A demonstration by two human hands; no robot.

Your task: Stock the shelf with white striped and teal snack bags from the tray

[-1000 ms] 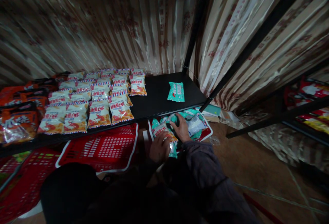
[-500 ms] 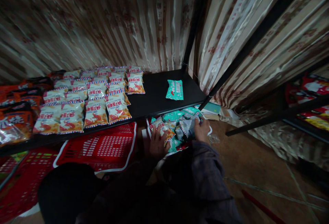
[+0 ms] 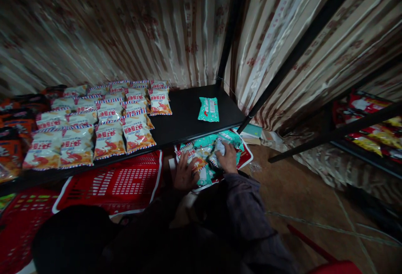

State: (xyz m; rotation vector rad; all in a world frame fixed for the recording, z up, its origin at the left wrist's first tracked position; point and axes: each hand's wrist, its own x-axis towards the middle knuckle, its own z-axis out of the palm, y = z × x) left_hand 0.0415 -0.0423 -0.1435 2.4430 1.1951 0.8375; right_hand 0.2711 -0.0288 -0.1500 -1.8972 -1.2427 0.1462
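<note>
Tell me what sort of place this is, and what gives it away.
Probably a small shop or its stockroom: snack bags stand in rows on a black shelf, and a red shopping-style basket sits below it.

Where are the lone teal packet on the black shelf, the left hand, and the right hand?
teal packet (image 3: pixel 209 109), head view: middle of its front
left hand (image 3: pixel 186 175), head view: back of the hand
right hand (image 3: pixel 229 159), head view: back of the hand

The lone bag is teal, the empty basket red with a white rim, the shelf black.
</note>
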